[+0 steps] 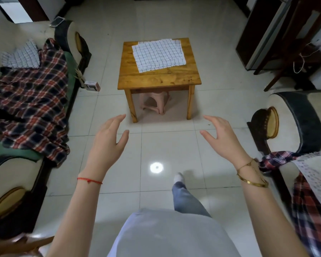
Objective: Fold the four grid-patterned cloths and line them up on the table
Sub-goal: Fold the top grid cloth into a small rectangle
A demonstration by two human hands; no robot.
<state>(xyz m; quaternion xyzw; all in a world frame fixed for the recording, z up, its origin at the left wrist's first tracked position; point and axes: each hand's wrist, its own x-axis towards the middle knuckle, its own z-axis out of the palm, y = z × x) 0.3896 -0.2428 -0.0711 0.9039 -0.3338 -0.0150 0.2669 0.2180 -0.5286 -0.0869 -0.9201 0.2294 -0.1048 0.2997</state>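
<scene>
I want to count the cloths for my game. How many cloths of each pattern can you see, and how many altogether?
White grid cloths: 2, one flat on the table, one crumpled on the sofa
Red-and-navy plaid cloths: 2, on the sofa and on the armchair
White dotted cloth: 1
Total: 5

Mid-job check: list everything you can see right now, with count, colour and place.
grid cloth: one layer or several, cannot tell; white with dark lines; flat on the table
second grid cloth: one, white and dark, crumpled on the left sofa
table: one, wooden, centre of the floor
stool: one, pink, under the table
plaid blanket: one, red and navy, on the left sofa
small box: one, pinkish, beside the left sofa
left hand: open, empty, above the floor
right hand: open, empty, above the floor
</scene>
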